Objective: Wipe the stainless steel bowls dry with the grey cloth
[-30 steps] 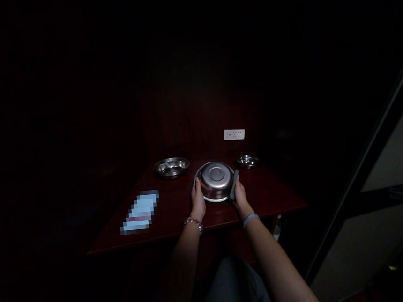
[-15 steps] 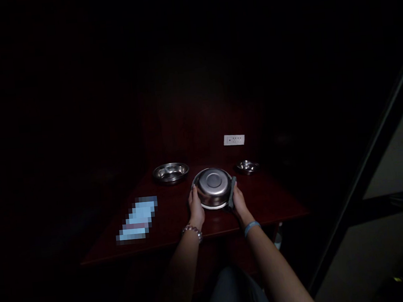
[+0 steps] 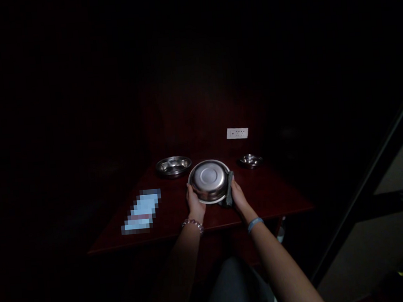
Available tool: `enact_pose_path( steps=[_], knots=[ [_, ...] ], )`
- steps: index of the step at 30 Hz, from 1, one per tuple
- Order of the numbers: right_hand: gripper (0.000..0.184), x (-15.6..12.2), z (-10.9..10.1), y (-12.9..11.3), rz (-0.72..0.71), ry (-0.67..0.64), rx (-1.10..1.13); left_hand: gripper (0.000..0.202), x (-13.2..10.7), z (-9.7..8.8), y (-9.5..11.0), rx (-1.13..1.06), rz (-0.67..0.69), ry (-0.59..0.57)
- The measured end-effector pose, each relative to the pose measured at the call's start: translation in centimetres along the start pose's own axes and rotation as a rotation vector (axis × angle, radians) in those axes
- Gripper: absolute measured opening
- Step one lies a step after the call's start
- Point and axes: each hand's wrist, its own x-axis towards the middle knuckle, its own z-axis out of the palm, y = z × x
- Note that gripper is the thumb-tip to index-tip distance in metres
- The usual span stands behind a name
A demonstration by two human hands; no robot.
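Between my two hands is a shiny steel bowl point(image 3: 209, 181), turned so its round base faces me. My left hand point(image 3: 195, 203) grips the rim on the left, with the thumb on the outer wall and the other fingers hidden behind. On the other side my right hand point(image 3: 238, 194) presses a dark grey cloth point(image 3: 229, 191) against the rim. Part of the cloth hangs below the bowl's lower right edge. A bead bracelet circles my left wrist and a blue band my right one.
A wider steel dish point(image 3: 174, 167) stands at the back left of the dark red table point(image 3: 262, 197), and a smaller steel bowl point(image 3: 251, 160) at the back right. A pixelated light blue patch point(image 3: 141, 212) lies left. A white socket panel point(image 3: 237, 133) is on the wall.
Both hands have tilted the bowl and shifted it slightly left relative to the table. The whole view has moved a little, so the table things appear higher and further right.
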Motion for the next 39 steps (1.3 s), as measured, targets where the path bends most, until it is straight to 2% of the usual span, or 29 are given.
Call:
enact_pose_path(
  steps=[3, 5, 9, 13, 19, 23, 26, 29, 39],
  knots=[
    [0.059, -0.3, 0.5, -0.3, 0.003, -0.014, 0.004, 0.04, -0.5, 0.7, 0.5, -0.144, -0.114, 0.139],
    [0.056, -0.4, 0.6, -0.3, 0.004, -0.009, 0.006, 0.041, -0.7, 1.0, 0.7, -0.164, -0.129, 0.152],
    [0.058, -0.3, 0.4, -0.3, 0.033, -0.005, 0.043, 0.04, -0.7, 0.9, 0.4, -0.138, -0.074, 0.095],
    [0.06, -0.4, 0.2, -0.8, 0.001, 0.121, 0.041, 0.028, -0.7, 0.7, -0.4, -0.015, 0.046, 0.06],
    [0.061, -0.5, 0.2, -1.2, -0.048, 0.194, -0.013, 0.024, -0.6, 0.7, -0.6, 0.071, 0.085, 0.078],
    [0.064, -0.1, 0.2, -0.6, -0.061, 0.146, -0.047, 0.025, -0.8, 0.7, -0.2, 0.051, 0.078, 0.099],
    [0.064, 0.1, 0.5, -0.4, -0.052, 0.088, -0.038, 0.026, -0.9, 0.8, 0.1, 0.049, 0.094, 0.162],
    [0.063, 0.0, 0.9, -0.6, -0.036, 0.083, -0.009, 0.026, -0.9, 0.8, 0.2, 0.095, 0.128, 0.213],
    [0.063, -0.3, 1.0, -1.2, 0.008, 0.093, 0.03, 0.03, -0.8, 0.5, -0.4, 0.178, 0.21, 0.203]
  ],
)
